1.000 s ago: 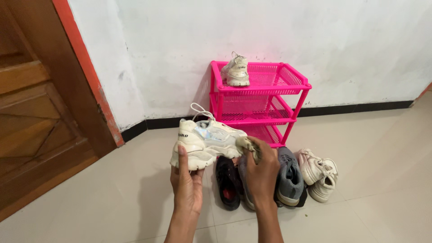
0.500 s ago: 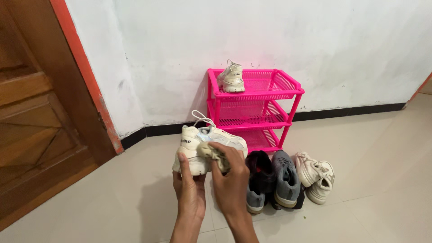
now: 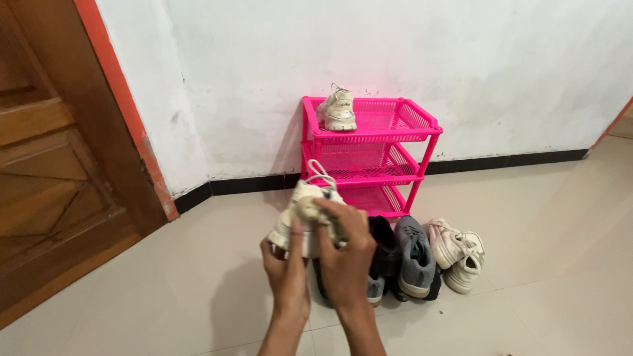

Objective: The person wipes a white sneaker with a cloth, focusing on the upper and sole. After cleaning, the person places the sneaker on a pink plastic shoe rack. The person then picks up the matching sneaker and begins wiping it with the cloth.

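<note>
Wiping step, by judgement: left hand (image 3: 285, 267) fingers clamped on cream sneaker (image 3: 304, 217); right hand (image 3: 346, 254) fingers pinching rag (image 3: 315, 212) against upper. Next calls for steady grip.

We note a cream chunky lace-up sneaker (image 3: 300, 221) held off the floor, heel end toward us, white laces looping up; a crumpled beige cloth (image 3: 316, 212) presses its upper.

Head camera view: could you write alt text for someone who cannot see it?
Two bare hands hold a cream sneaker: the left hand grips its sole, the right hand presses a cloth on it. Behind stand a pink rack with its mate, and shoes on the floor.
</note>
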